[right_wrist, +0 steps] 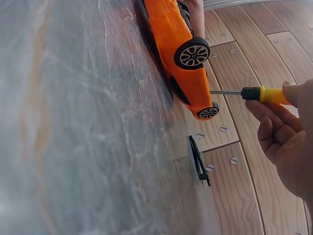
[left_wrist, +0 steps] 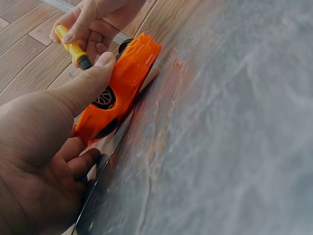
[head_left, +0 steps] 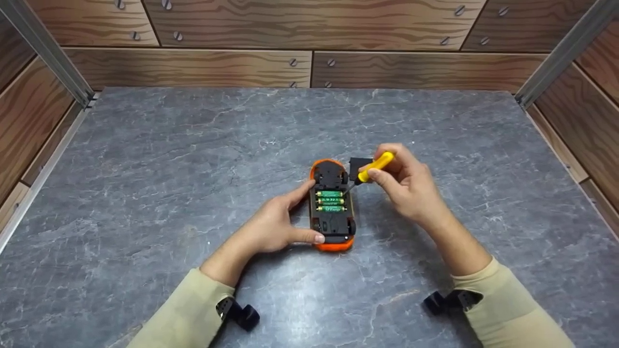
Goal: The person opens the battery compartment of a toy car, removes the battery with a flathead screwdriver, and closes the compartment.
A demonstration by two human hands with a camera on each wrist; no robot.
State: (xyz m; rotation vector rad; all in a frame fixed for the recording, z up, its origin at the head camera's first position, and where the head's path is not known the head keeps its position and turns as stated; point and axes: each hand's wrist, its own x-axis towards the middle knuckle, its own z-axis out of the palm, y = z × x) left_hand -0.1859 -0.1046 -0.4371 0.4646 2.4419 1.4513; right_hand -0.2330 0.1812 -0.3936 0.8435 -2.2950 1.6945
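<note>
An orange toy car (head_left: 333, 224) lies upside down on the table, its black underside facing up. Three green batteries (head_left: 331, 201) sit side by side in its uncovered battery compartment. My left hand (head_left: 273, 224) holds the car from the left, thumb near the close end and fingers along the side. In my right hand (head_left: 411, 186) I grip a screwdriver (head_left: 377, 166) with a yellow handle, its shaft slanting down to the compartment's right edge by the top battery. Whether the tip touches the battery cannot be made out. In the left wrist view, the left thumb (left_wrist: 90, 81) presses on the car.
A black battery cover (head_left: 359, 166) lies just right of the car's far end, partly behind the screwdriver; the right wrist view shows this cover (right_wrist: 198, 160) edge-on. The grey marbled table (head_left: 193, 145) is bounded by wood-patterned walls (head_left: 193, 67) at the back and sides.
</note>
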